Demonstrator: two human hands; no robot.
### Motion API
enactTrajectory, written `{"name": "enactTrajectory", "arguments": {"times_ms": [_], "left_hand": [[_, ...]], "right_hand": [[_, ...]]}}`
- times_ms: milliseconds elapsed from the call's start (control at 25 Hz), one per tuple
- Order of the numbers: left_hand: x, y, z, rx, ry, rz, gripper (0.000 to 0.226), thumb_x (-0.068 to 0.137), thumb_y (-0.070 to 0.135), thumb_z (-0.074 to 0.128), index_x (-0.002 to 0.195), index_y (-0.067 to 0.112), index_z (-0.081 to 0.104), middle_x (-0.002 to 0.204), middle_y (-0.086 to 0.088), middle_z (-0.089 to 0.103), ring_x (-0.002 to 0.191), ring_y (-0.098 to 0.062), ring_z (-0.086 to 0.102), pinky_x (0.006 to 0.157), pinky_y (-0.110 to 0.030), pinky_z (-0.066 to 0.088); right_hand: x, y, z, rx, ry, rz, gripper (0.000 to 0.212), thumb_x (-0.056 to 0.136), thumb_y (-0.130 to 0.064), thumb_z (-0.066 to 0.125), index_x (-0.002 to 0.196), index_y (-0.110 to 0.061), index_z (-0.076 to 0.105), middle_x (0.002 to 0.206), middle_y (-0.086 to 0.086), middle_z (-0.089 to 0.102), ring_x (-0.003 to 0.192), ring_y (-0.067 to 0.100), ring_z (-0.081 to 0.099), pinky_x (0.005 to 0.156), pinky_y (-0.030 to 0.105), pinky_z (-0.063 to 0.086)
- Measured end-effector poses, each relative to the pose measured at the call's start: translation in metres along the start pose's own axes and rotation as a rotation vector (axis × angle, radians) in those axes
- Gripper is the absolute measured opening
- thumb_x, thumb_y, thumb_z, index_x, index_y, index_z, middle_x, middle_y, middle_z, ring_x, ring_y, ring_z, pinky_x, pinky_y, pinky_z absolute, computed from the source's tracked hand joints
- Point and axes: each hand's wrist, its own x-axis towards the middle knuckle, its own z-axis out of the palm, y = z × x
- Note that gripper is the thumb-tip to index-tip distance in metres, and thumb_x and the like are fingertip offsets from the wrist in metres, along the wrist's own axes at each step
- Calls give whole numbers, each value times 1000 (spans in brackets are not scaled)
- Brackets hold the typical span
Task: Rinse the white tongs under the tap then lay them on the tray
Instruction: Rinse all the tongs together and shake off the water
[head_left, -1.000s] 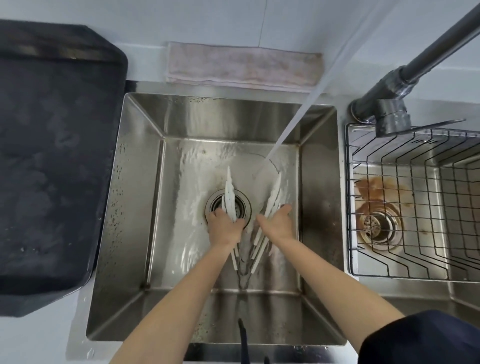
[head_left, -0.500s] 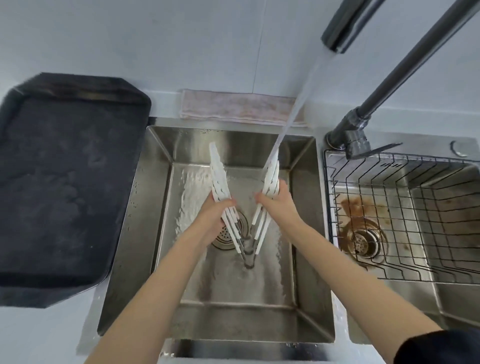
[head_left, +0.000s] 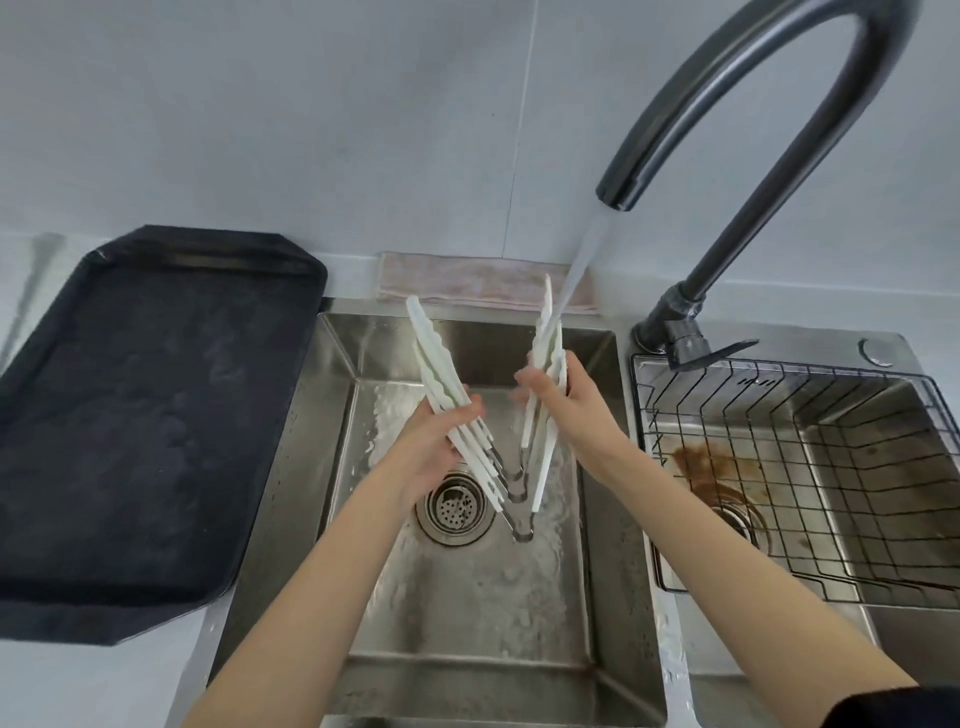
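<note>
Several white tongs (head_left: 435, 368) are spread in a V above the steel sink (head_left: 337, 395), their metal hinges pointing down toward me. My left hand (head_left: 434, 449) grips the left arms of the bundle. My right hand (head_left: 563, 400) grips the right arms. Water from the dark curved tap (head_left: 691, 91) runs onto the tips of the right arms. The black tray (head_left: 140, 415) lies on the counter left of the sink with nothing on it.
A pinkish cloth (head_left: 467, 283) lies folded behind the sink. A wire basket (head_left: 810, 467) sits in the second basin at the right, which has a brown stain. The round drain strainer (head_left: 454, 506) is below my left hand.
Both hands have lifted the tongs from the sink floor up toward the tap, and the view has tilted up. The stream now hits the right arms' tips.
</note>
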Motion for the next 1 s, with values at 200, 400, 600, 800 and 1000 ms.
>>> {"name": "enactTrajectory", "arguments": {"times_ms": [200,400,600,800,1000], "left_hand": [[-8,-4,3,80,-48,-44,20,86,2,59,101,15,55,96,-5,60,94,-19,60,89,-41,48],[-14,7,21,343,-126,26,24,87,20,60,109,26,54,96,0,66,93,-18,67,92,-42,52],[-11,24,59,543,-149,180,14,85,31,60,98,28,55,85,3,68,73,-9,69,76,-26,57],[-6,38,88,428,-202,275,10,88,29,57,97,31,55,76,3,68,58,-9,67,63,-23,58],[-5,34,94,562,-167,371,7,89,34,54,85,28,54,70,4,64,52,-1,62,56,-16,52]], "right_hand": [[-7,6,-4,12,32,32,12,90,-29,58,95,-20,51,81,0,55,75,12,53,75,25,46],[-14,20,-10,159,275,117,16,87,-11,60,78,-18,49,54,-2,50,48,9,48,49,16,46],[-17,26,-24,606,301,251,28,89,1,48,68,-16,40,41,-6,40,36,6,41,42,19,40],[-17,28,-29,680,261,207,28,90,3,43,69,-16,41,48,-4,36,39,8,39,46,20,38],[-14,35,-32,687,336,185,23,89,3,47,75,-15,47,46,-4,47,46,11,46,53,24,43]]}}
